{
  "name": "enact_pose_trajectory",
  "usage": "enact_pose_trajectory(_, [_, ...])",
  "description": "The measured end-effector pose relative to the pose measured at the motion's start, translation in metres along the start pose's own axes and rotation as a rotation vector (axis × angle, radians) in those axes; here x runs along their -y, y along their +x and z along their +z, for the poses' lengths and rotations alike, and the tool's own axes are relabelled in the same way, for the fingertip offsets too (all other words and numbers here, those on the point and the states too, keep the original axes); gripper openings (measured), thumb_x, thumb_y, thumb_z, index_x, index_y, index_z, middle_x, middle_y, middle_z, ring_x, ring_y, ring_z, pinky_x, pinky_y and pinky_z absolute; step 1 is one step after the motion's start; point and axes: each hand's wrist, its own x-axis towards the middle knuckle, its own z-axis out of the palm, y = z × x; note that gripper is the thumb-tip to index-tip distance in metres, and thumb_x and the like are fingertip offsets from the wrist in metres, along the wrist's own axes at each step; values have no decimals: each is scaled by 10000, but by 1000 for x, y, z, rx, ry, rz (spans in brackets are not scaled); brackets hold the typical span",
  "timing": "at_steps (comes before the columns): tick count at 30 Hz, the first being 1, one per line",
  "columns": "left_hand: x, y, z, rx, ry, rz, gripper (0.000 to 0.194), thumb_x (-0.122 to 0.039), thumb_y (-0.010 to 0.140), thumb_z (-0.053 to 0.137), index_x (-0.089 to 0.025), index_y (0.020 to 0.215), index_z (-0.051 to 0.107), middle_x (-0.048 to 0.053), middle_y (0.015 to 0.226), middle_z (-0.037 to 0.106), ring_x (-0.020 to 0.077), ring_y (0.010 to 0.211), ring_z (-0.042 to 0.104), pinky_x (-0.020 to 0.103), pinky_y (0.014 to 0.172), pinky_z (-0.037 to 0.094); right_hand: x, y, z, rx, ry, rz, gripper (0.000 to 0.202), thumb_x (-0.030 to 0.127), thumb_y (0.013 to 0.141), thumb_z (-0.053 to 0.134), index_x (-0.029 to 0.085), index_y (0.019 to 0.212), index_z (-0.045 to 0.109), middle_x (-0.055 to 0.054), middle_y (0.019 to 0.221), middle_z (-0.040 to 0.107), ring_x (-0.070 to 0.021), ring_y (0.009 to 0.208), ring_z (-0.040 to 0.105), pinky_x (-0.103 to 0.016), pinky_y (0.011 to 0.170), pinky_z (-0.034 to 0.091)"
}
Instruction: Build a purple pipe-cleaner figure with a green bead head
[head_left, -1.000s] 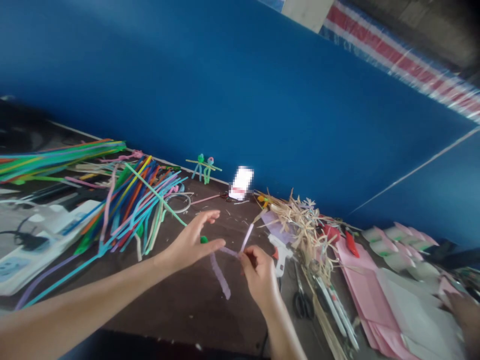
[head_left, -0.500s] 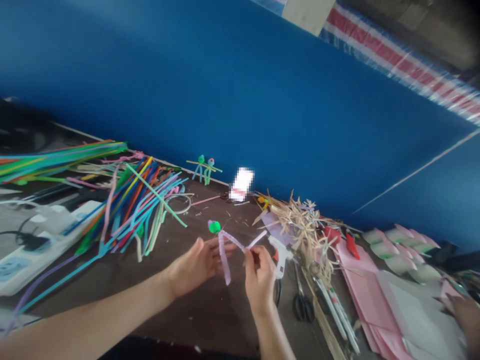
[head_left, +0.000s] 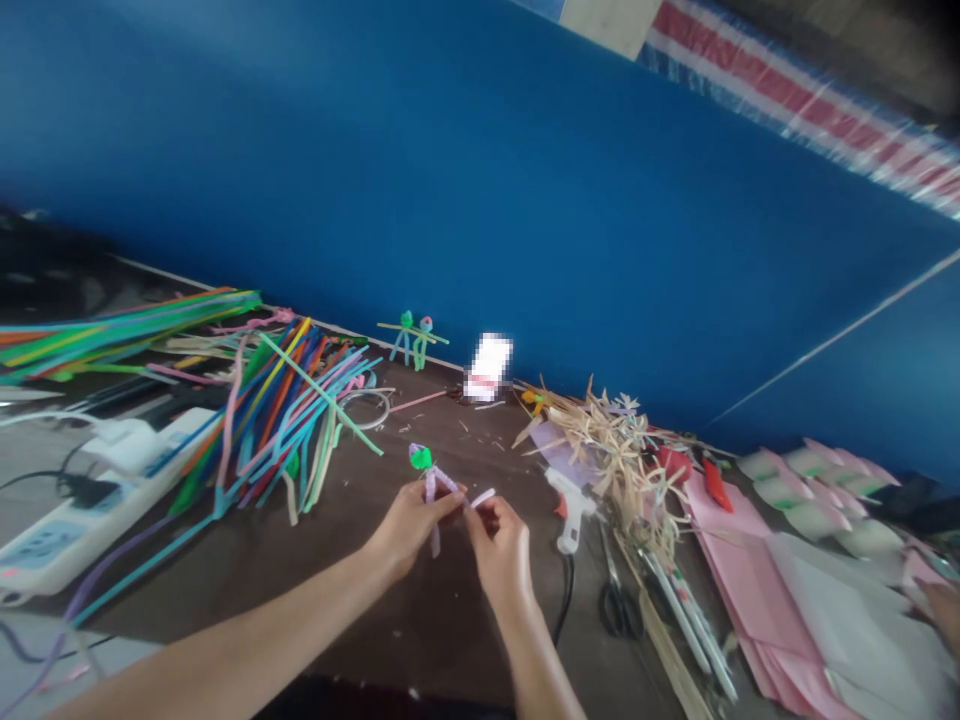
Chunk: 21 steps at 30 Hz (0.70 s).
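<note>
Between my hands is a small pipe-cleaner figure with a green and purple head and fuzzy lilac limbs. My left hand pinches one lilac limb close to the body, while another limb hangs down beside the fingers. My right hand grips the same limb further along, and its bent tip sticks up past the thumb. Both sets of fingertips nearly meet, hiding part of the limb. Two finished-looking pipe-cleaner figures stand against the blue wall behind.
Bundles of coloured pipe cleaners and a white power strip lie at the left. To the right are a glue gun, black-handled scissors, dried straw strips and pink sheets. Another person's hand shows at the right edge.
My left hand has gone from spread fingers beside the figure to a pinch on its limb. My right hand has moved slightly left, closer to the left one.
</note>
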Motion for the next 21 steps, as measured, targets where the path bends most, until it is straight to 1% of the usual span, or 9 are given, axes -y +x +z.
enact_pose_trajectory(3, [-5,1,-7,68,161,86,208,-289,608,681,-118,710,623,17,648,621,146,651,592,263,667,472,-2,3,2,97,182,215,209,343,721,566,146,650,554,16,520,529,-105,455,504,-196,430,388])
enact_pose_trajectory(6, [-13,1,-12,156,255,130,160,-268,643,652,-121,698,618,10,634,613,134,634,576,249,647,464,-2,5,2,210,411,423,253,376,683,596,137,622,539,29,516,512,-84,411,495,-169,370,363])
enact_pose_trajectory(9, [-16,2,-15,201,275,131,154,-260,651,646,-121,703,605,2,614,603,126,611,565,244,626,461,-1,5,1,274,602,543,288,401,650,622,130,616,529,21,536,538,-68,392,489,-158,349,368])
enact_pose_trajectory(13, [-11,4,-20,240,287,140,160,-265,658,644,-116,700,605,1,590,596,119,585,549,244,606,450,-2,6,2,332,759,633,296,391,605,657,127,608,525,25,501,536,-56,359,461,-157,324,378])
enact_pose_trajectory(17, [-3,8,-24,286,222,101,180,-280,653,650,-114,699,596,4,574,597,123,563,549,249,586,440,-4,6,6,391,858,694,313,401,574,671,127,617,525,31,486,527,-59,352,464,-165,308,395])
enact_pose_trajectory(19, [-2,9,-27,328,206,97,188,-295,666,638,-116,700,594,8,571,598,130,560,553,251,572,434,-5,5,8,379,852,702,337,422,563,674,127,615,520,28,495,533,-62,349,470,-172,303,404])
enact_pose_trajectory(21, [-4,9,-29,360,232,142,180,-291,670,637,-121,717,601,21,631,612,135,595,558,246,577,428,-4,4,9,345,817,682,350,436,569,673,128,612,512,33,489,528,-57,337,460,-175,299,408])
